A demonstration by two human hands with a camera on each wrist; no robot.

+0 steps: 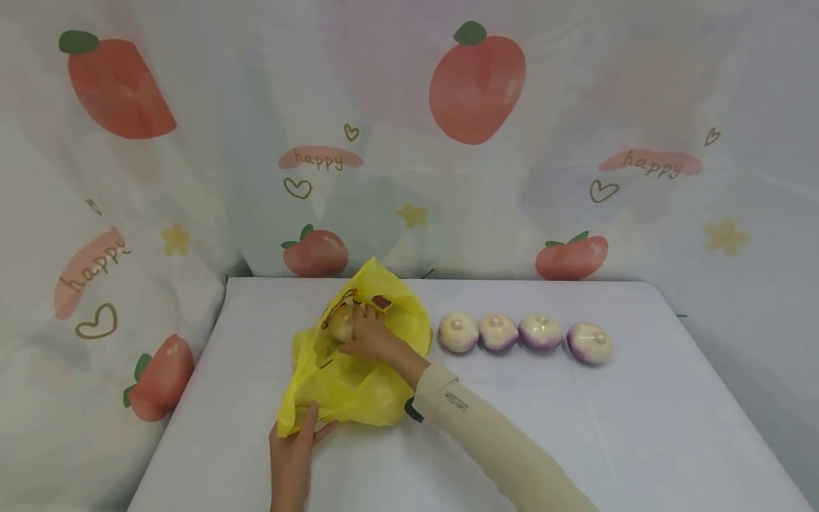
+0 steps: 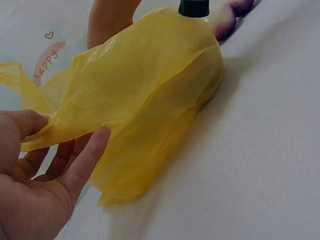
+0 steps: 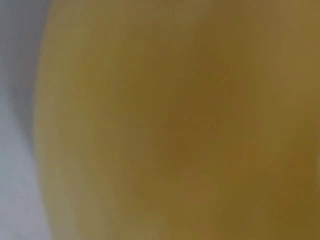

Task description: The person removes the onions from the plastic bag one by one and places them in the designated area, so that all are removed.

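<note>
1. Bag [image 1: 361,391]: thin yellow plastic, creased, translucent; left of centre on the table [image 1: 646,427], mouth spread.
2. Pale vegetable [image 1: 342,324]: round, no clear long axis; within the bag's mouth, just left of the right fingers.
3. Right hand [image 1: 371,336]: reaches into the mouth from the near right; fingers and thumb set around the pale vegetable, seemingly holding it. Right wrist view: blurred yellow only.
4. Left hand [image 1: 294,449]: pinches the bag's near left edge.
5. Row of four vegetables [image 1: 530,331]: squat, glossy, knobbed, cream with purple undersides; running left to right, right of the bag. Leftmost just beside the bag; rightmost slightly apart. Right hand nearer.
6. Sleeve [image 1: 518,441]: beige cloth, right arm.
</note>
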